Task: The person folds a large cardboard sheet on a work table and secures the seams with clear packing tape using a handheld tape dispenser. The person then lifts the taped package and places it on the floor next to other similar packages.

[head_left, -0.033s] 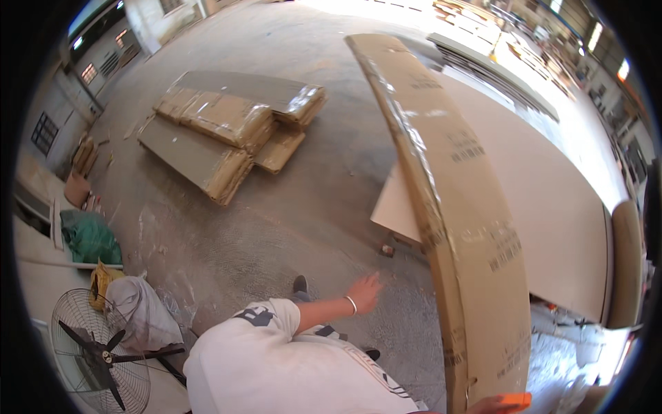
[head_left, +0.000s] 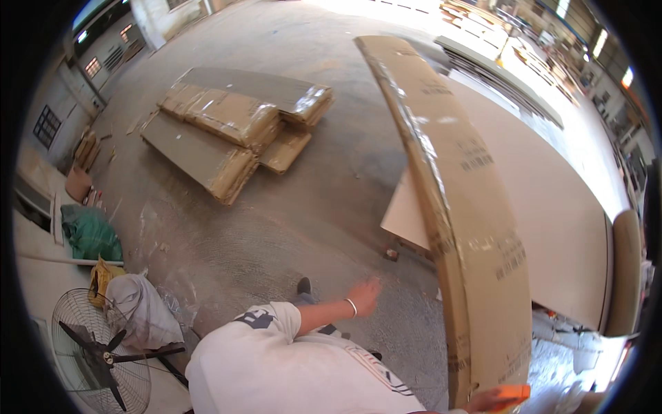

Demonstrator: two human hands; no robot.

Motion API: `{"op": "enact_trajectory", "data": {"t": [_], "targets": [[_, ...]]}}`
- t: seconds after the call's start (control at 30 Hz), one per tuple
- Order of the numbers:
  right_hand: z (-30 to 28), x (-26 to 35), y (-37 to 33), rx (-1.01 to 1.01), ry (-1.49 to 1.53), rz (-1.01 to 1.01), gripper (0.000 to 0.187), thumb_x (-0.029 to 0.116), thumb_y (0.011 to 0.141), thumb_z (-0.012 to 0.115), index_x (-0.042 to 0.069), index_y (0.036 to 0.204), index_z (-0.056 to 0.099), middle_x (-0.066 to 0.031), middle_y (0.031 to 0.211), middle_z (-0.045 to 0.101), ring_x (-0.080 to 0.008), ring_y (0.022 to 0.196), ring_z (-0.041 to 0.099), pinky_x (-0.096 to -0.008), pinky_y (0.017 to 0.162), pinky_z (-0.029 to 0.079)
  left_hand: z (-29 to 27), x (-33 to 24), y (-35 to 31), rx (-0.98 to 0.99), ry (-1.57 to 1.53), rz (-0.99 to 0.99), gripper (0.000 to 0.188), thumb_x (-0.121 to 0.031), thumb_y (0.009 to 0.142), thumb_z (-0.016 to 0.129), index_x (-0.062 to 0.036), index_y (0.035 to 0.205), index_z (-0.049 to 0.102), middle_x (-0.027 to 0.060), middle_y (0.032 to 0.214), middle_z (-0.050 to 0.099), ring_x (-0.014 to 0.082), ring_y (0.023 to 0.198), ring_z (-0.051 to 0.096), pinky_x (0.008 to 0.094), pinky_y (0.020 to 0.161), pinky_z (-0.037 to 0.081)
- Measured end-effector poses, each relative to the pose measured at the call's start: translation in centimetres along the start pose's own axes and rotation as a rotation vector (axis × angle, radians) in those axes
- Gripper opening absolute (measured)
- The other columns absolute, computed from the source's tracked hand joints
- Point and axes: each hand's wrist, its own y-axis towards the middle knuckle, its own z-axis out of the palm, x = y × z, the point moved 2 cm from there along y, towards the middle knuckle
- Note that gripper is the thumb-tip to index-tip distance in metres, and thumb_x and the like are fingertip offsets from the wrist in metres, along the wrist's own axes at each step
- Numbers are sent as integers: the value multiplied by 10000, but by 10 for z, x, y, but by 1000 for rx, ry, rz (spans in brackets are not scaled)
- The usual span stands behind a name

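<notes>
Head view, long taped cardboard box (head_left: 462, 207), upright, tan, printed labels

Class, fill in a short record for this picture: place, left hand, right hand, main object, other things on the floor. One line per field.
Place: warehouse with a concrete floor
Left hand: left hand open, free in the air, a bracelet on its wrist
Right hand: right hand in an orange glove, at the lower end of the long box
Main object: long cardboard box, wrapped, standing on end
Floor: stack of flat cartons; standing fan; green bag
</notes>
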Motion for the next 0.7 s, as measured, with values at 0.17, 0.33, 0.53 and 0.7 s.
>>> {"op": "enact_trajectory", "data": {"t": [0.17, 0.33, 0.53, 0.7], "targets": [[153, 277, -58, 508, 186, 403, 660, 149, 1066, 467, 2, 1636, 170, -255, 1674, 240, -393, 1509, 341, -436, 1228, 293, -57, 141, -70, 92, -69, -53, 432, -179, 897, 640, -36, 1305, 629, 249, 1559, 426, 393, 1326, 552, 494, 1097, 456], [251, 414, -63, 583, 557, 320, 669, 160, 1063, 449, 24, 1647, 153, -195, 1713, 167, -337, 1566, 228, -419, 1249, 238, -129, 295, -72, 300, -68, -434, 507, -296, 921, 647, -79, 1379, 617, 203, 1446, 578, 364, 1313, 570, 479, 1091, 477], [385, 502, -36, 495, 564, 324, 681, 143, 1052, 442, 33, 1651, 138, -184, 1718, 161, -329, 1568, 228, -398, 1248, 245, -162, 405, 5, 30, -199, -461, 536, -381, 924, 663, -100, 1380, 631, 210, 1360, 641, 378, 1241, 624, 444, 1061, 500], [540, 600, -22, 502, 484, 301, 691, 139, 1043, 450, 82, 1660, 143, -180, 1707, 208, -333, 1549, 278, -393, 1215, 310, -229, 449, 100, 58, -486, -481, 560, -365, 933, 652, -45, 1389, 603, 198, 1353, 655, 374, 1258, 616, 451, 1081, 479]]}}
